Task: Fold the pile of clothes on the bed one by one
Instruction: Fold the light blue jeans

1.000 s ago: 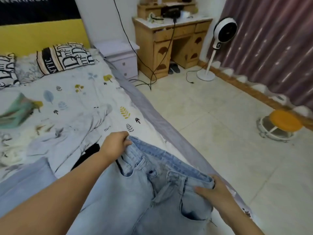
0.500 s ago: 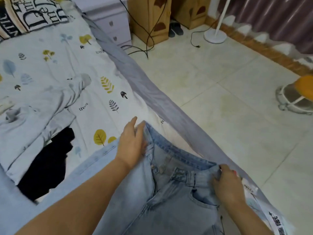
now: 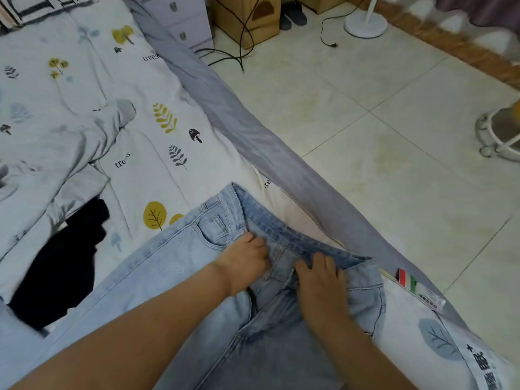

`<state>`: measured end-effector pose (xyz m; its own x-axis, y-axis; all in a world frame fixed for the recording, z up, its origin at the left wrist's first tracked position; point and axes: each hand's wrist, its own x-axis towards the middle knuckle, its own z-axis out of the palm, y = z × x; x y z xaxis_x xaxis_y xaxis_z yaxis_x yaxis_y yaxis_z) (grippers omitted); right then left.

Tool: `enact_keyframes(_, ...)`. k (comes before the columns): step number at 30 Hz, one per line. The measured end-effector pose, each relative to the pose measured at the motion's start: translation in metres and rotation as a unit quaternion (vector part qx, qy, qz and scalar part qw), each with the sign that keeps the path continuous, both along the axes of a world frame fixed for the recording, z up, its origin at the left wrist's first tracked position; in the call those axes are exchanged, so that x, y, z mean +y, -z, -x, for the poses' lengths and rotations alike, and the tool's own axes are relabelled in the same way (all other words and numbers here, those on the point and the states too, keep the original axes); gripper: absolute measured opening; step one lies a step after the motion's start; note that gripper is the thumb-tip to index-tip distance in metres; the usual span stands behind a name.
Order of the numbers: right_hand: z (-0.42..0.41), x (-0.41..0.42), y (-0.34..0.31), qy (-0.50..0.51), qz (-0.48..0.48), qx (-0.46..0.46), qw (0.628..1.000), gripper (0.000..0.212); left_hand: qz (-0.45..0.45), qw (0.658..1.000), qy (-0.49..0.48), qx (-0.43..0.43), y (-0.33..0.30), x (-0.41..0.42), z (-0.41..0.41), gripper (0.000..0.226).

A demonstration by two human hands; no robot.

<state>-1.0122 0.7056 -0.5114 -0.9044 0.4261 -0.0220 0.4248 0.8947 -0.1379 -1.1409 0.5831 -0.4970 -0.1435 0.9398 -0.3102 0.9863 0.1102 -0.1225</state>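
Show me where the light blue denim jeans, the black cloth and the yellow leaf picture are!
light blue denim jeans (image 3: 174, 266): head view, on the left leg panel below the pocket.
black cloth (image 3: 64, 266): head view, on its crumpled middle.
yellow leaf picture (image 3: 154, 215): head view, on the round leaf printed on the bedcover.

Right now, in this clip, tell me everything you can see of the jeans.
The jeans are pale blue washed denim, lying front up and unfolded on the leaf-print bedspread near the bed's edge. The waistband points away from the person and gapes open at the fly. A front pocket and belt loops show, and the legs run out of the frame's bottom. The left hand and right hand both grip the denim at the fly, close together. A black garment lies just beside them.
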Motion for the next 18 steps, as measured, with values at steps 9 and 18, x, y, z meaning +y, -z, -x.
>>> enact_keyframes(9,-0.016,0.018,-0.025,-0.02,0.088,0.102,0.991,0.068,0.108,0.993,-0.046,-0.014,-0.005,0.027,0.002,0.038)
enact_keyframes(18,-0.015,0.018,-0.028,-0.021,0.147,0.154,0.977,0.048,-0.038,0.999,-0.019,-0.033,-0.011,0.029,0.013,0.003)
